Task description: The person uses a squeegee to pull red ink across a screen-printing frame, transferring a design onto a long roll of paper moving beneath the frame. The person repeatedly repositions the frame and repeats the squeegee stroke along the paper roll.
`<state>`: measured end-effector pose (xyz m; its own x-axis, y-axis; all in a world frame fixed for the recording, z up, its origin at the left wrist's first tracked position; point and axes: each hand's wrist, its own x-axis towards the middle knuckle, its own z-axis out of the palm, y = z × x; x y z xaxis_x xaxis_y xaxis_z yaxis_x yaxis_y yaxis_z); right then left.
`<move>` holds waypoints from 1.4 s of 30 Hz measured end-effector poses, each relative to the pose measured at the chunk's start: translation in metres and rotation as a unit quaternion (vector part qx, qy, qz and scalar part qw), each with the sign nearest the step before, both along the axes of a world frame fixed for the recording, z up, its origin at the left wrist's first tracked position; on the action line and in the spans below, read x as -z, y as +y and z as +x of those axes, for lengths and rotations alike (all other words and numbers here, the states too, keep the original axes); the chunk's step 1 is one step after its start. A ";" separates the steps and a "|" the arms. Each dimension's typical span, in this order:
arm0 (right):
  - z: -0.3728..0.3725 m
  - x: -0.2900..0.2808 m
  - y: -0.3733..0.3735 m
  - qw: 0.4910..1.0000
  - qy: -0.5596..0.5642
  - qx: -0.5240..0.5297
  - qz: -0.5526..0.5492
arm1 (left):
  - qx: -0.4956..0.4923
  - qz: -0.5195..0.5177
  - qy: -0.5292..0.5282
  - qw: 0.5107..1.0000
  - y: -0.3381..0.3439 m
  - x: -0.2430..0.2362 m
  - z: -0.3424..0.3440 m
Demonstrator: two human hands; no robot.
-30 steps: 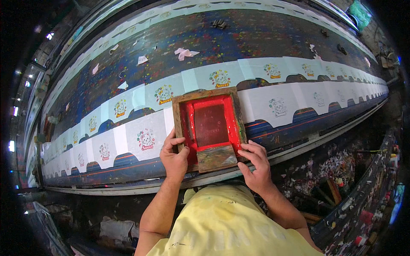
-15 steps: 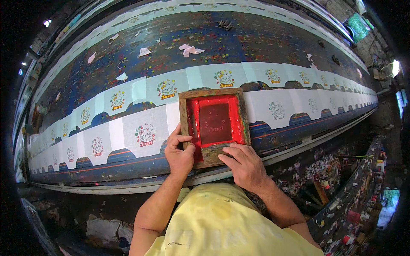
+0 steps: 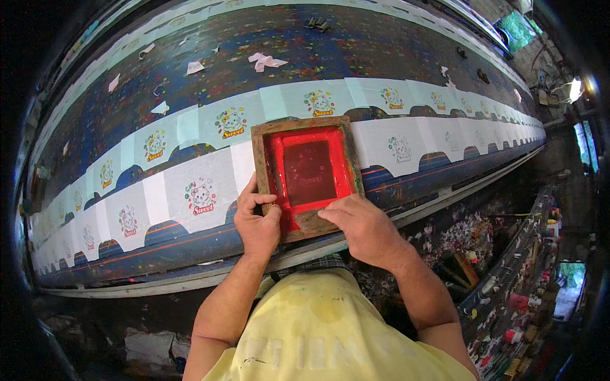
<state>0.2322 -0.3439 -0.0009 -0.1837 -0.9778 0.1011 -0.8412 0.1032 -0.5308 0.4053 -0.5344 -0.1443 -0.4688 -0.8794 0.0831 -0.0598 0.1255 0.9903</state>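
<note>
A wooden screen-printing frame (image 3: 258, 155) lies on a white fabric piece near the table's front edge. Red ink coats the mesh border around a darker printing window (image 3: 309, 168). My left hand (image 3: 259, 219) grips the frame's near left side, thumb and fingers closed on the wood. Inside the near end of the frame rests a worn squeegee (image 3: 310, 221), its wood stained. The fingers of my right hand (image 3: 365, 228) are closed on its right part, hiding that end. Just left of the frame, a white piece carries a cartoon cat print (image 3: 201, 197) in red, green and black.
White fabric pieces (image 3: 401, 149) run in a row both ways along the long table. Behind them goes a row of pale green printed pieces (image 3: 232, 120). Pink scraps (image 3: 265, 61) lie on the ink-spotted tabletop. A cluttered, ink-crusted ledge (image 3: 508, 286) stands at right.
The whole view has shifted, moving the scene left and up a little. My right hand and the squeegee have turned slightly at the frame's near end. My left hand keeps its hold.
</note>
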 end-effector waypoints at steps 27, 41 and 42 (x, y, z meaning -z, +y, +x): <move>-0.087 0.059 -0.084 0.990 0.082 -0.059 -0.096 | -0.067 0.119 -0.017 0.990 0.000 -0.033 -0.009; -0.107 0.036 -0.112 0.997 0.024 -0.078 -0.017 | -0.021 0.164 -0.027 0.986 -0.021 -0.038 -0.007; -0.103 0.034 -0.107 0.996 0.028 -0.082 0.003 | -0.023 0.162 -0.036 0.986 -0.022 -0.037 -0.007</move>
